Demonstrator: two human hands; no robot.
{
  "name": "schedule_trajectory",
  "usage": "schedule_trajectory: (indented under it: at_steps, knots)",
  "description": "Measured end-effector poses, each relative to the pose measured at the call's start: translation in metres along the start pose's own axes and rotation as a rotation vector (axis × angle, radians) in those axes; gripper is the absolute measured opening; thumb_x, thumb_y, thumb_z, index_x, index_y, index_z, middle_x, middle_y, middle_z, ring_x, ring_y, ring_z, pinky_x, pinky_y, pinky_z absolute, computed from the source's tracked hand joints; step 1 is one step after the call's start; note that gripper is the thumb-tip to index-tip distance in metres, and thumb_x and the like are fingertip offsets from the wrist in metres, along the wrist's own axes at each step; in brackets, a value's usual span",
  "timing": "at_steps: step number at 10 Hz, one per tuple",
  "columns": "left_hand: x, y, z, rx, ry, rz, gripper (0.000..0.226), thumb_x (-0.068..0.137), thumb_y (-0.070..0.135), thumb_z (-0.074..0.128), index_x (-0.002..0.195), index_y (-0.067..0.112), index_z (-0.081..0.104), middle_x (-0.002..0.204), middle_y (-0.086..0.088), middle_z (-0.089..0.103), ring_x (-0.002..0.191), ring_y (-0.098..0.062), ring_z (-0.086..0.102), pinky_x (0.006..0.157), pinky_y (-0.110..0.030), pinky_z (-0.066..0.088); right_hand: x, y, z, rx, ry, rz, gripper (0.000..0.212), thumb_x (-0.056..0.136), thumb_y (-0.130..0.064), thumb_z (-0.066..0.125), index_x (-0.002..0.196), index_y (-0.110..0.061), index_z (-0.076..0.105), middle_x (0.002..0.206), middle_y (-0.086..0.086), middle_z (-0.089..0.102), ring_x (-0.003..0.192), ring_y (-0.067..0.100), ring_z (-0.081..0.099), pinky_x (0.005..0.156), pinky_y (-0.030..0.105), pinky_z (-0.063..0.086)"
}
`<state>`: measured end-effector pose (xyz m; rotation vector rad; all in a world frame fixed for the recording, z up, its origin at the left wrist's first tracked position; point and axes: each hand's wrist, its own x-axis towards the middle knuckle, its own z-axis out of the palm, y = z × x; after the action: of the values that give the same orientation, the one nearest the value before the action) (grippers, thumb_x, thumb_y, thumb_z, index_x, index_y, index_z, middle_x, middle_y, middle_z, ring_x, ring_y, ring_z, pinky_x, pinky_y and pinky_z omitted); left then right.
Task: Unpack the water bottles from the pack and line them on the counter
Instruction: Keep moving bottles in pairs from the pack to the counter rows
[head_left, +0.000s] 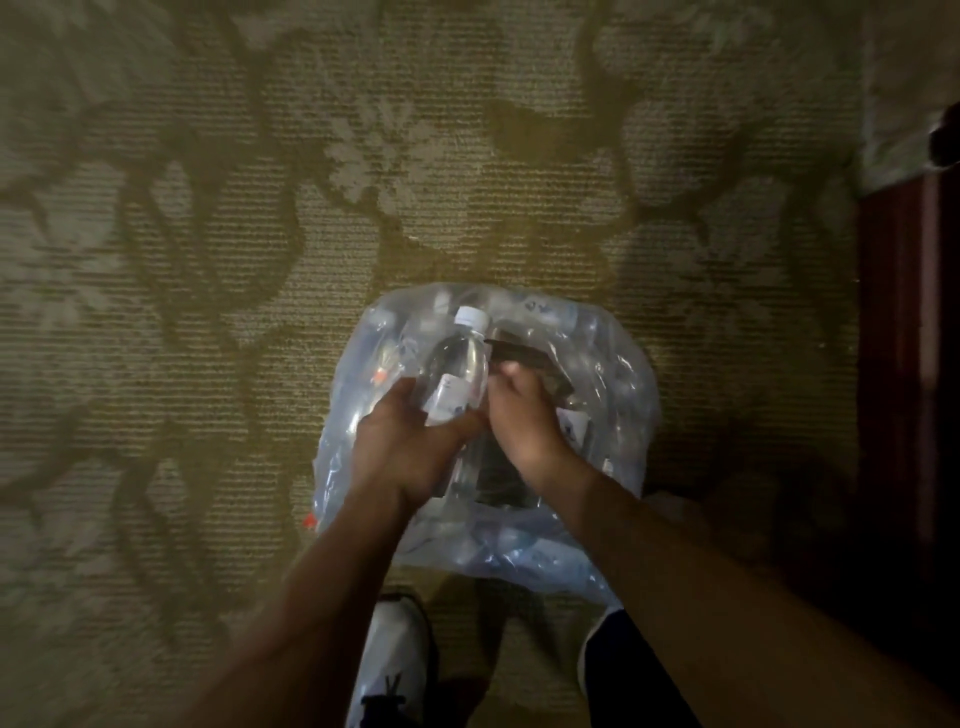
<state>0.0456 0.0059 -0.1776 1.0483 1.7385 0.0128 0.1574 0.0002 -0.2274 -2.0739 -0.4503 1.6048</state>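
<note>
Pack: a clear shrink-wrapped plastic pack of water bottles (597, 374) sits on the olive floral-patterned carpet (208, 234), its top torn open.
Bottle: a clear plastic water bottle with a white cap and white label (460, 364) rises tilted out of the opening, cap pointing away from the person.
Left hand: the left hand (410, 441) is wrapped around the bottle's lower body.
Right hand: the right hand (524, 415) is just beside the bottle, fingers curled; its grip cannot be told.
Feet: a white shoe (389, 665) stands near the pack's close edge.
</note>
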Motion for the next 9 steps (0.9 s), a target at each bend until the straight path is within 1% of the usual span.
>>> schedule_trajectory:
  at_steps: [1,2,3,4,5,6,7,8,9]
  knots:
    - [0.007,0.004,0.0,0.033,0.04,-0.006,0.061,0.062,0.066,0.071,0.11,0.031,0.06,0.091,0.002,0.073,0.082,-0.024,0.071,0.077,-0.051,0.06,0.014,0.003,0.006,0.086,0.032,0.157,0.025,0.098,-0.013,0.048,0.107,0.001,0.065,0.094,0.016,0.065,0.078,0.024,0.061,0.067,0.027,0.054]
    - [0.015,0.006,-0.003,-0.028,-0.005,-0.036,0.054,0.068,0.061,0.077,0.109,0.03,0.064,0.093,0.005,0.074,0.084,-0.02,0.072,0.078,-0.046,0.061,0.025,0.012,0.004,0.03,-0.016,0.25,0.023,0.092,-0.033,0.061,0.102,-0.013,0.06,0.096,0.012,0.067,0.083,0.025,0.065,0.081,0.041,0.057]
    - [0.021,0.005,-0.009,-0.037,-0.032,-0.023,0.045,0.074,0.055,0.078,0.108,0.028,0.068,0.092,0.007,0.075,0.084,-0.015,0.071,0.078,-0.038,0.061,0.02,0.028,0.001,-0.254,-0.163,0.195,0.067,0.071,-0.057,0.073,0.121,-0.022,0.045,0.114,-0.001,0.062,0.103,0.021,0.063,0.094,0.044,0.054]
    - [0.021,0.001,-0.01,-0.039,-0.055,0.003,0.049,0.074,0.063,0.074,0.107,0.028,0.069,0.093,0.005,0.076,0.085,-0.015,0.073,0.08,-0.04,0.061,0.013,0.035,0.015,-0.459,-0.152,0.081,0.054,0.097,-0.03,0.058,0.141,-0.009,0.036,0.13,0.014,0.056,0.117,0.032,0.057,0.1,0.04,0.048]
    - [0.015,-0.001,-0.008,-0.051,-0.075,-0.024,0.066,0.064,0.08,0.065,0.106,0.029,0.068,0.094,0.002,0.077,0.085,-0.019,0.074,0.071,-0.041,0.062,0.009,0.04,0.027,-0.622,-0.095,0.044,0.048,0.102,-0.023,0.048,0.144,-0.002,0.038,0.134,0.02,0.055,0.121,0.035,0.056,0.096,0.038,0.044]
    - [0.01,0.005,-0.007,-0.115,-0.096,-0.063,0.061,0.072,0.076,0.065,0.109,0.028,0.067,0.092,-0.002,0.078,0.078,-0.02,0.075,0.046,-0.026,0.052,0.01,0.05,0.023,-0.524,-0.071,0.016,0.052,0.098,-0.028,0.057,0.143,-0.007,0.041,0.131,0.016,0.058,0.117,0.032,0.058,0.093,0.036,0.046]
    - [0.001,0.008,-0.008,-0.217,-0.097,-0.083,0.062,0.074,0.074,0.067,0.109,0.023,0.07,0.086,-0.003,0.079,0.074,-0.021,0.077,0.051,-0.029,0.054,-0.002,0.051,0.018,-0.281,-0.04,0.05,0.066,0.088,-0.039,0.071,0.141,-0.012,0.042,0.128,0.013,0.06,0.116,0.031,0.06,0.097,0.041,0.05]
    - [-0.012,0.009,-0.007,-0.3,-0.072,-0.129,0.077,0.066,0.082,0.064,0.112,0.021,0.07,0.088,-0.004,0.079,0.077,-0.022,0.076,0.055,-0.029,0.051,-0.021,0.042,0.007,-0.012,-0.008,0.003,0.08,0.068,-0.059,0.082,0.134,-0.027,0.048,0.125,0.001,0.063,0.114,0.021,0.062,0.095,0.044,0.054]
    - [-0.033,0.015,-0.003,-0.338,-0.075,-0.173,0.08,0.07,0.084,0.057,0.11,0.017,0.072,0.089,-0.006,0.079,0.075,-0.021,0.076,0.052,-0.025,0.051,-0.033,0.026,-0.007,0.035,0.039,0.063,0.063,0.077,-0.041,0.081,0.132,-0.027,0.051,0.117,-0.003,0.067,0.106,0.019,0.064,0.092,0.04,0.054]
